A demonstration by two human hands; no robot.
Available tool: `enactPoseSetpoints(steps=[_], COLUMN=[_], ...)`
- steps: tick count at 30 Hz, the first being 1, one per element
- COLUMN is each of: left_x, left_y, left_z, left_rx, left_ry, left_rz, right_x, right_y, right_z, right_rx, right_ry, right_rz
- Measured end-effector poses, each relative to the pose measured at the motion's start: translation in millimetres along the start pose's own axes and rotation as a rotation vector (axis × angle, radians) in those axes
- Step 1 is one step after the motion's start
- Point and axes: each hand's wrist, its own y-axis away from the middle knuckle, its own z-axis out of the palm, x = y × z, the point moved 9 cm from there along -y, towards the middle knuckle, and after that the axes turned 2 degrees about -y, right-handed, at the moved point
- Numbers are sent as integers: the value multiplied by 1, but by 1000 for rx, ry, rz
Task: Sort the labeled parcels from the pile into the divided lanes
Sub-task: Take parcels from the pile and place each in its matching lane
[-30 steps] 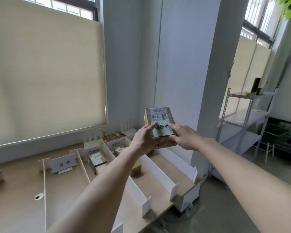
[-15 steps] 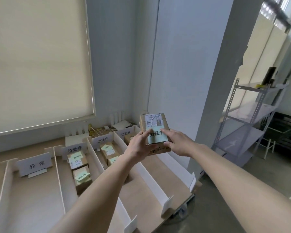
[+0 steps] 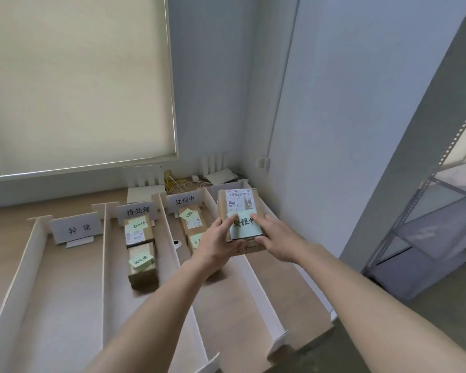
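Parcel [image 3: 240, 219]: held above the lanes, over the rightmost, beside the 处理中 sign [image 3: 184, 201].
Left hand [image 3: 217, 242]: clamped on left edge.
Right hand [image 3: 276, 239]: clamped on right edge.
Handling: probably light, stiff cardboard; note [image 3: 244, 224] loose, so best taken by the sides.

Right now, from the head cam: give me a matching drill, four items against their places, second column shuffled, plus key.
1. brown cardboard parcel with green note
2. white sign 异常
3. two stacked-in-line brown parcels
4. yellow cable bundle

A. far end of leftmost lane
B. lane signed 待处理
C. behind the lanes, by the wall
D. held in left hand and right hand

Pairs: 1-D, 2-A, 3-B, 4-C
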Motion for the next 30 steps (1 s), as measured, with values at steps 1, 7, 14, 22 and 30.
enactPoseSetpoints(steps=[1,7,14,22,30], left_x=[-12,-88,-162,-221,-251], left_y=[3,35,76,88,82], left_z=[13,101,203,255,272], left_rx=[-8,-35,-66,-46,22], left_ry=[3,43,83,70,148], left_rz=[-33,-244,-418,-518,-557], right_x=[6,54,107,130,143], right_y=[-5,-23,-30,-41,-63], right_z=[17,135,264,343,374], right_rx=[-24,-184,-366,-413,-400], right_ry=[-6,-181,-185,-198,-172], right_rz=[-15,-106,-170,-178,-165])
